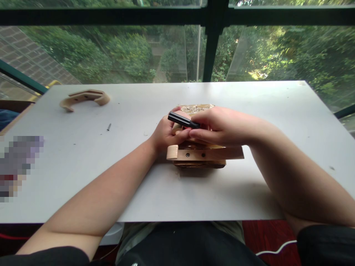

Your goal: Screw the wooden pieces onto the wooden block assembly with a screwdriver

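My right hand (215, 125) grips a black-handled screwdriver (179, 119), tilted with the handle pointing up and to the left; its tip is hidden. Close against it, my left hand (170, 131) has its fingers closed around a curved pale wooden piece (177, 128), mostly covered by the hands. Both hands are over a brown, film-wrapped block (196, 108) on the table. Across the near side of this block lies a wooden strip (222, 153) with a rounded left end. One screw head (188, 155) and a dark hole or screw show in the strip.
On the white table (144, 195), a curved wooden part (87, 95) lies at the far left, with a loose screw (109, 127) nearer. A pixelated object (19, 162) is at the left edge, below an open cardboard box (16, 114). Windows (124, 55) stand behind the table.
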`<state>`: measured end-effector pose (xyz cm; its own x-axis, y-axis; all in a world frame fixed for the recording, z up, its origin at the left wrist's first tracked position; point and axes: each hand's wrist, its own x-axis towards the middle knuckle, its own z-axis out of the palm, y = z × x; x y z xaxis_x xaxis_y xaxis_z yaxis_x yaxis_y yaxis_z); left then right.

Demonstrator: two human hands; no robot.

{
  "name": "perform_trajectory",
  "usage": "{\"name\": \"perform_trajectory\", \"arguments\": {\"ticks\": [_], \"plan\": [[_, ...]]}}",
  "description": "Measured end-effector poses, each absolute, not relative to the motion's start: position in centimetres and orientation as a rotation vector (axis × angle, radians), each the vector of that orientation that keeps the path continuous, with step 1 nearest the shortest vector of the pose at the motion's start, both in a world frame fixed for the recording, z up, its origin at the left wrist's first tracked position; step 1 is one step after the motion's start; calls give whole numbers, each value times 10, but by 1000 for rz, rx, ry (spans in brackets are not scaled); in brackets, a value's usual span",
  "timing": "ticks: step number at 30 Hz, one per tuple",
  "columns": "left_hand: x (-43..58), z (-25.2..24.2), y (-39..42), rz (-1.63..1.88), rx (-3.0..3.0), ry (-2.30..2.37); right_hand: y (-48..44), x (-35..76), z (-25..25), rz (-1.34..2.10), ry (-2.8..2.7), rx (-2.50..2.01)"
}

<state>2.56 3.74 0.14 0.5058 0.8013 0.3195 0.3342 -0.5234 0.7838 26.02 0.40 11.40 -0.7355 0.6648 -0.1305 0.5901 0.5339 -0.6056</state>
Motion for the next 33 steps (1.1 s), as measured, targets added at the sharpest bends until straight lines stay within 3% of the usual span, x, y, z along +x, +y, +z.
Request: {"name": "perform_trajectory", "arguments": {"ticks": [33], "plan": [[26, 3, 38, 905, 2024, 896, 2, 259, 116, 953, -2717, -1139]]}}
